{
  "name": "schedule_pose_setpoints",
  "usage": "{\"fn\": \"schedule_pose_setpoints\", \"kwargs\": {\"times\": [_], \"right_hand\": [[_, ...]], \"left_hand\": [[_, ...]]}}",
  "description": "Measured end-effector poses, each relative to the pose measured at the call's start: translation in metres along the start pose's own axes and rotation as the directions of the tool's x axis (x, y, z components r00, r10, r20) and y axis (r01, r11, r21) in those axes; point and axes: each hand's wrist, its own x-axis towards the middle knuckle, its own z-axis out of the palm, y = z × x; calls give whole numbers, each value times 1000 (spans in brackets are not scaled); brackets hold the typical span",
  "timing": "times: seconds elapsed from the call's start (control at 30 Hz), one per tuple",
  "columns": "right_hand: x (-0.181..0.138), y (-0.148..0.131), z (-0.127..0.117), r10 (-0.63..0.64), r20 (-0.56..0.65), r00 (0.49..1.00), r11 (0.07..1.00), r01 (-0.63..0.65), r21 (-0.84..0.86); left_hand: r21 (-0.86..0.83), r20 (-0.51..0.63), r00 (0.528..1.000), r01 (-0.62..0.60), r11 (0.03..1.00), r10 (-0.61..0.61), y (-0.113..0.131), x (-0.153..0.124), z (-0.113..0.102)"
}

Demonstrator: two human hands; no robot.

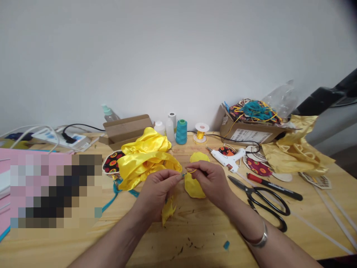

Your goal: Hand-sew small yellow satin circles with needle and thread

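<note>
Your left hand (pixel 157 190) is closed, pinching a small scrap of yellow satin cloth (pixel 169 211) that hangs below it. Your right hand (pixel 212 182) pinches a thin loop of gold thread (pixel 191 170) just above a round yellow fabric piece (pixel 195 190) on the pale wooden table (pixel 195 238). To your right lie black-handled scissors (pixel 264 201) and a white glue gun (pixel 227 159). Farther back, a cardboard box (pixel 248 134) bears a white label, too small to read, before a plain white wall (pixel 178 56).
</note>
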Motion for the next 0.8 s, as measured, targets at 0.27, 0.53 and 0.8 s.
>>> {"fn": "schedule_pose_setpoints", "kwargs": {"times": [0.27, 0.53, 0.8], "right_hand": [[-14, -3, 2, -448, 99, 889, 749, 433, -501], [-21, 1, 7, -469, 205, 859, 666, 497, -557], [-18, 1, 9, -289, 116, 950, 858, 311, -409]], "left_hand": [[-24, -110, 993, -53, 998, 50, 1, 2, 0], [-154, -72, 997, -7, 988, -4, 2, 4, 1], [-207, -27, 999, 25, 978, -31, 1, 6, -2]]}}
